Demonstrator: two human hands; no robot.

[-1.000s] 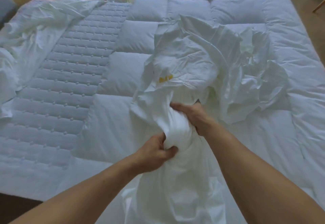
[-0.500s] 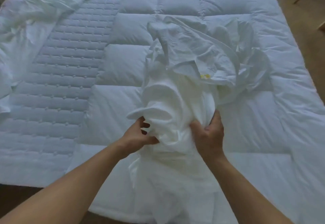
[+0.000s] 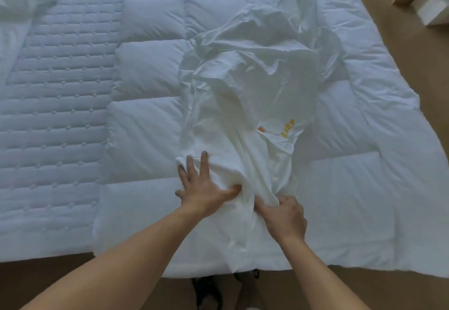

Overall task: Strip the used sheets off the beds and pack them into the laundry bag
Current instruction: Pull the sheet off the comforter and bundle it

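left hand (image 3: 206, 189) fingers spread, pressing sheet (image 3: 255, 86) | right hand (image 3: 285, 218) fingers clamped on sheet | duvet (image 3: 150, 71) beneath

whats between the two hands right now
Only a bunched fold of the white sheet. It runs between the left hand, pressing flat on it, and the right hand, gripping it. This shows in the head view.

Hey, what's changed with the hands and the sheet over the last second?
The left hand let go of the bunched sheet and now presses flat on it, fingers spread. The right hand took a new grip on a fold, closer to the bed's near edge. The sheet sank flatter, and its yellow mark swung to the right side. The duvet and bare mattress pad stayed put.
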